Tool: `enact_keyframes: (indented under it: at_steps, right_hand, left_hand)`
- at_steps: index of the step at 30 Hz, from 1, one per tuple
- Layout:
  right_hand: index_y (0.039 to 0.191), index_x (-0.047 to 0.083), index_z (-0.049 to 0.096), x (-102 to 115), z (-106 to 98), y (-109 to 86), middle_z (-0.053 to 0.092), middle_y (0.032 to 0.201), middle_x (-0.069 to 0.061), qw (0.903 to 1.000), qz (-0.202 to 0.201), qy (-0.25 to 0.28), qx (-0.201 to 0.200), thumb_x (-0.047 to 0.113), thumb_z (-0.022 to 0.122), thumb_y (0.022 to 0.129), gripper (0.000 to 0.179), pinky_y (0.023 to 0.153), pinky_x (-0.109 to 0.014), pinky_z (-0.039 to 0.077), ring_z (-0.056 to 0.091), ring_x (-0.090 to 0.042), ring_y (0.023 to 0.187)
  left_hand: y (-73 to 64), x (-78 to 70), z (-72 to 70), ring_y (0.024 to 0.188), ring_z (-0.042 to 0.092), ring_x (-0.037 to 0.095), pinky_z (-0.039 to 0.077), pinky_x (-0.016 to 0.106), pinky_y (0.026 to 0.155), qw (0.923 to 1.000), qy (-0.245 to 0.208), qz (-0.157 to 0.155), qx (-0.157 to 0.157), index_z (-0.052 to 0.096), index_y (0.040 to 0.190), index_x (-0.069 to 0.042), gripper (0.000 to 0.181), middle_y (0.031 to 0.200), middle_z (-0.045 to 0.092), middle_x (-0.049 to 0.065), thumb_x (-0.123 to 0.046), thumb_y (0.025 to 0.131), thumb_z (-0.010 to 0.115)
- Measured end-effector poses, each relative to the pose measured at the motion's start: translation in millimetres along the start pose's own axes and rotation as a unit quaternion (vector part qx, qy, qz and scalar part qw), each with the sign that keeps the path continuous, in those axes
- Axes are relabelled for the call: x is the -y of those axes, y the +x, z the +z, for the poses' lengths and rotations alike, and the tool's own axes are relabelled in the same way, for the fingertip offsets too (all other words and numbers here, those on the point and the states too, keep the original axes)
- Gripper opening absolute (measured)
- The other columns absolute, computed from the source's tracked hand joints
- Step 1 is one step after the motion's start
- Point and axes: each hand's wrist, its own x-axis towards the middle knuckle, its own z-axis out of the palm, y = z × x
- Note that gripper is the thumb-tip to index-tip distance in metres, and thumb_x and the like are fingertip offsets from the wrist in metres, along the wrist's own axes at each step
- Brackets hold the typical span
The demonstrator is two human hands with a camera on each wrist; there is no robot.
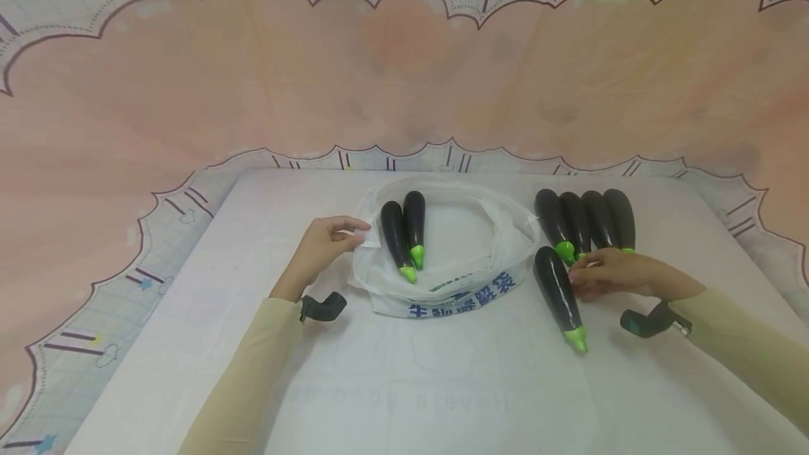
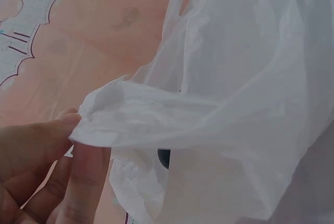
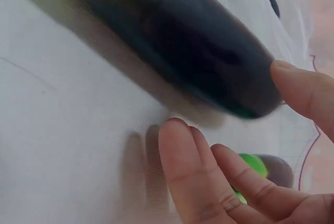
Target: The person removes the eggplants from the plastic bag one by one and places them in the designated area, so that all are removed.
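My left hand [image 1: 325,248] pinches the rim of a white plastic bag [image 1: 515,234] between thumb and fingers; in the left wrist view the bag's edge [image 2: 130,114] is pulled up in a fold. Inside the bag lie two dark eggplants [image 1: 393,234] with bright green stem ends. On the right, my right hand [image 1: 622,274] is beside a single eggplant [image 1: 557,293] lying with its green end toward me. In the right wrist view the thumb [image 3: 302,88] is against that eggplant's [image 3: 193,41] rounded end, while the other fingers are extended below it, apart from it.
Behind the right hand, several more eggplants [image 1: 594,216] lie side by side, right of the bag. Everything rests on a white-covered table [image 1: 404,399]. A patterned pink and white cloth [image 1: 404,83] hangs behind it. Dark wrist cameras [image 1: 324,306] sit at both cuffs.
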Motion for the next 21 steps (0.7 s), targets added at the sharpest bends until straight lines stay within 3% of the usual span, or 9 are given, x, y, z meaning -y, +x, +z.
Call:
enact_keyframes:
  at_steps: [10, 14, 21]
  right_hand:
    - [0.128, -0.018, 0.041, 2, 12, 6.2, 0.063, 0.115, -0.022, 0.9987, -0.048, -0.012, -0.007, 0.019, 0.060, 0.091, 0.056, 0.087, -0.035, 0.053, 0.066, -0.023, 0.101]
    - [0.131, -0.022, 0.034, 6, 20, 11.2, 0.059, 0.120, -0.027, 0.9986, -0.048, 0.002, -0.024, 0.019, 0.060, 0.091, 0.063, 0.087, -0.035, 0.053, 0.066, -0.024, 0.102]
    - [0.125, -0.017, 0.043, 12, 30, 15.5, 0.064, 0.104, -0.007, 0.9974, -0.043, 0.055, -0.019, 0.018, 0.060, 0.091, 0.052, 0.085, -0.031, 0.054, 0.066, -0.014, 0.092]
  left_hand:
    - [-0.5, -0.9, 0.0, 0.084, 0.068, 0.016, 0.048, 0.035, 0.087, 1.0000, -0.004, 0.005, 0.000, 0.065, 0.114, -0.004, 0.027, 0.111, 0.068, 0.018, -0.014, 0.089, 0.063]
    - [-0.5, -1.5, -0.1, 0.084, 0.068, 0.016, 0.048, 0.034, 0.086, 1.0000, -0.004, 0.006, 0.001, 0.066, 0.114, -0.004, 0.027, 0.110, 0.068, 0.018, -0.014, 0.089, 0.063]
    - [-0.7, -1.2, -0.2, 0.084, 0.068, 0.015, 0.048, 0.033, 0.086, 0.9999, -0.008, 0.009, 0.002, 0.065, 0.114, -0.003, 0.027, 0.112, 0.067, 0.018, -0.013, 0.089, 0.063]
